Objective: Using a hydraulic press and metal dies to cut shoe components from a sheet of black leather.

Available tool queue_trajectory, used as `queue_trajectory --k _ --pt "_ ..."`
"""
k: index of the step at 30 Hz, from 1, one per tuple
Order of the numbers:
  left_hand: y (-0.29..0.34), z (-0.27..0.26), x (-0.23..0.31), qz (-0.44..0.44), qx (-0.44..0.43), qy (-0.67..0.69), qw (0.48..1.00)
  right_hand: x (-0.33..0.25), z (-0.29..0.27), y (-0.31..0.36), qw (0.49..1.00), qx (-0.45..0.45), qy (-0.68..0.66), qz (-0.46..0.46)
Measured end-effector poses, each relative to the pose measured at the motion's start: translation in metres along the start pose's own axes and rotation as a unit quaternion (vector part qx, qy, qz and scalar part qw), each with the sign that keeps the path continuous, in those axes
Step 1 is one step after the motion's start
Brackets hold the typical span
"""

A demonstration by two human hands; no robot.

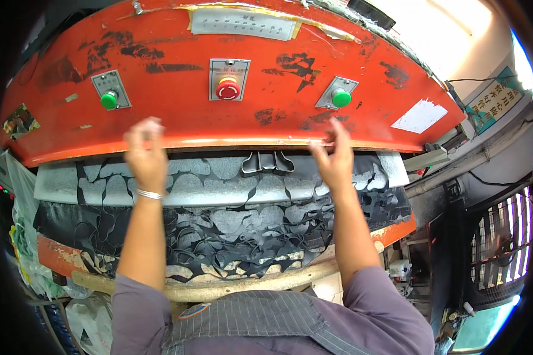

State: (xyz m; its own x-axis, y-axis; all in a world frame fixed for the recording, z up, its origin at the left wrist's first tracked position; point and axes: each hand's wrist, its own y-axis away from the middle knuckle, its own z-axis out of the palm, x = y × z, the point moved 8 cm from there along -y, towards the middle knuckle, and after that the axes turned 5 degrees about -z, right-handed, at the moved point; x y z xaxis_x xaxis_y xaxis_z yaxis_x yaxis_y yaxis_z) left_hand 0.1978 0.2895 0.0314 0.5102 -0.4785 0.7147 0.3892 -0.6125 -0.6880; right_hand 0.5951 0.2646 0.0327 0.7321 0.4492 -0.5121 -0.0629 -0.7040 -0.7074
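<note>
Both hands are raised in front of an orange press (183,127), one below each green push button. My left hand (147,155) is nearest the left green button (109,100); its fingers are loosely bent, slightly blurred, and hold nothing. Below the right green button (341,98) is my right hand (336,157), thumb and fingers apart with nothing between them. Between the hands, a metal cutting die (267,163) stands on a dark sheet at the press's lower edge. Cut-out sheet material (219,183) with rounded holes lies over a pale board (56,182).
A red emergency-stop button (228,89) sits midway on the press front. Tangled black offcuts (249,231) cover the near ledge, edged by a pale rounded bar (219,291). Plastic bags (89,325) hang at the left. A dark slatted unit (500,242) stands at the right.
</note>
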Motion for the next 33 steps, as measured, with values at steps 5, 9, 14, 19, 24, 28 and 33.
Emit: queue_trajectory --k 5,9,14,19,24,28,33 --pt "-0.064 -0.071 0.028 0.082 -0.01 -0.139 0.987 -0.028 -0.04 -0.05 0.983 0.139 -0.113 -0.031" --pt "-0.011 -0.092 0.037 0.018 -0.1 -0.065 0.993 -0.031 -0.044 -0.001 0.987 0.104 -0.126 0.0" --pt "0.145 -0.061 0.061 -0.116 -0.389 -0.064 0.912 -0.119 0.025 0.123 0.936 -0.341 -0.076 -0.051" --pt "0.249 -0.069 0.089 -0.025 -0.497 -0.051 0.866 -0.191 0.062 0.239 0.848 -0.484 -0.066 -0.206" --pt "0.253 -0.077 0.089 0.004 -0.429 -0.136 0.893 -0.189 0.075 0.249 0.885 -0.428 0.046 -0.177" --pt "0.248 -0.08 0.085 -0.023 -0.409 -0.104 0.907 -0.191 0.084 0.237 0.844 -0.493 0.046 -0.207" --pt "0.245 -0.07 0.084 -0.033 -0.448 -0.099 0.888 -0.134 0.119 0.131 0.796 -0.546 0.072 -0.25"
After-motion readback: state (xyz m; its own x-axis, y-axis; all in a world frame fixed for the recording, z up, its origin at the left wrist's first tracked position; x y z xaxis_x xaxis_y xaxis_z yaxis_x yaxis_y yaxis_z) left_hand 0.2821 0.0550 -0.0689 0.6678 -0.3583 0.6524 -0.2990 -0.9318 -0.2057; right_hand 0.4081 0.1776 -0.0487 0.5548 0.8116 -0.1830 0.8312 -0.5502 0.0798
